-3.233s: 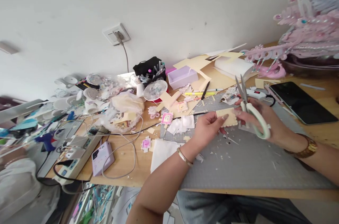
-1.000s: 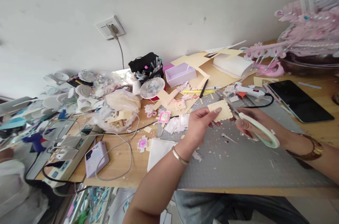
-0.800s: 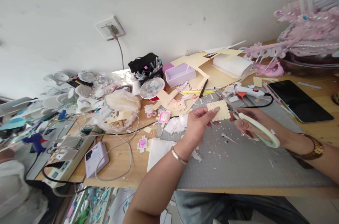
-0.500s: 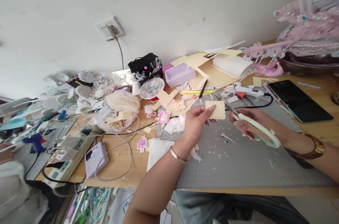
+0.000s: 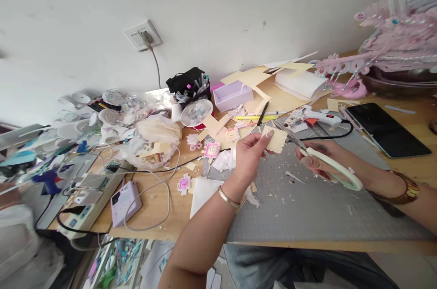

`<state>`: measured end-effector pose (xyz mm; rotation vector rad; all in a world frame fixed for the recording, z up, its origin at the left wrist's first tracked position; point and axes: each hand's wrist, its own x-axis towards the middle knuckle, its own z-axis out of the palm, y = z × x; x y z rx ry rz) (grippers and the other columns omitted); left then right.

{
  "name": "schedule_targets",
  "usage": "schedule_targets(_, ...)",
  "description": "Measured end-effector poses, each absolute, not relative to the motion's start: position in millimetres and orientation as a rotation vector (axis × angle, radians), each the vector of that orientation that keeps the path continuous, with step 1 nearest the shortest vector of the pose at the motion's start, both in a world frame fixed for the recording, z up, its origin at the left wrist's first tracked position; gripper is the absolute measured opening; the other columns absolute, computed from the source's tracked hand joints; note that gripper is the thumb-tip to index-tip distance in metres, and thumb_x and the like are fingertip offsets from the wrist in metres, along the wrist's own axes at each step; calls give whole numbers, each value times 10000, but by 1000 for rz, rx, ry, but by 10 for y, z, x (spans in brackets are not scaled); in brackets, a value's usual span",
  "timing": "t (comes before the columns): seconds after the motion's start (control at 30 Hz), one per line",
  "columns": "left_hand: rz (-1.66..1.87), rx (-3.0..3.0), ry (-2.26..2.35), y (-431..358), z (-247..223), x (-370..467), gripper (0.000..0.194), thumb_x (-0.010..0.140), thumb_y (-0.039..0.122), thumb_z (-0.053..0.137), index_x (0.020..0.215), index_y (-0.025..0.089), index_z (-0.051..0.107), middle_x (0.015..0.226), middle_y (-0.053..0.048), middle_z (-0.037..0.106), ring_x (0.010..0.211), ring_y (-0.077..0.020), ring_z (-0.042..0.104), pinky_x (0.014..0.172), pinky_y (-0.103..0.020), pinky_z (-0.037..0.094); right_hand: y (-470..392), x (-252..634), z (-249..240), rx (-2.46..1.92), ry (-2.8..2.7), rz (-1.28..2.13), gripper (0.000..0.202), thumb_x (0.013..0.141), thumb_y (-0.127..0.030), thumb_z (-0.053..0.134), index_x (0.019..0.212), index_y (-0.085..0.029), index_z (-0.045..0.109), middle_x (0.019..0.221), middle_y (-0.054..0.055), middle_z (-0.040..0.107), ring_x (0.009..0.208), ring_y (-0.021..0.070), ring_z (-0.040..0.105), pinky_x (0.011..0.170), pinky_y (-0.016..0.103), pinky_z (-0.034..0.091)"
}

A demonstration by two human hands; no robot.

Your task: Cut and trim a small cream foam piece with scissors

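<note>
Between the thumb and fingers of my left hand (image 5: 251,150) is a small cream card (image 5: 275,139) with scalloped edges. My right hand (image 5: 316,159) is wrapped round the pale-green handles of a pair of scissors (image 5: 336,164). Their blades point up and left, close to the card's right edge; whether they touch it I cannot tell. Both hands are above a grey cutting mat (image 5: 290,211) strewn with paper scraps. To the left of my left hand lie small pink-bordered cards (image 5: 212,149) and crumpled white paper (image 5: 225,160).
A white glue gun (image 5: 322,117) and a dark tablet (image 5: 387,129) lie to the right. Behind are a lilac box (image 5: 233,96), cream card sheets and pens. A power strip (image 5: 92,202), loose cables and a lilac phone (image 5: 125,203) occupy the left. A co-worker's sleeve (image 5: 20,230) shows at far left.
My left hand has moved slightly left and turned the card, so it now sits tilted and a little apart from its former place. The right hand and scissors stay nearly still.
</note>
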<state>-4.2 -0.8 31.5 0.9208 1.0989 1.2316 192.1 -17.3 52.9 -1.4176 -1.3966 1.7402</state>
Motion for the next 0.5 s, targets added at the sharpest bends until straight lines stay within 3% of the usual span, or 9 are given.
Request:
schedule_targets(0.3, 1252, 942, 1098, 2, 299, -47, 387, 700, 525, 830, 607, 179, 685, 572, 10, 620, 492, -73, 516, 487, -208, 362, -186, 1889, 589, -1424, -1408, 1739, 548, 509, -584, 886, 707, -201, 547, 478, -95, 462, 379, 59, 374, 339, 181, 294)
schedule_targets(0.5, 1269, 937, 1090, 2, 306, -52, 387, 711, 509, 830, 588, 178, 670, 553, 18, 596, 480, -68, 502, 475, -201, 356, -184, 1927, 527, -1405, -1489, 1730, 546, 587, -627, 847, 751, -209, 537, 491, -93, 441, 402, 67, 371, 355, 185, 291)
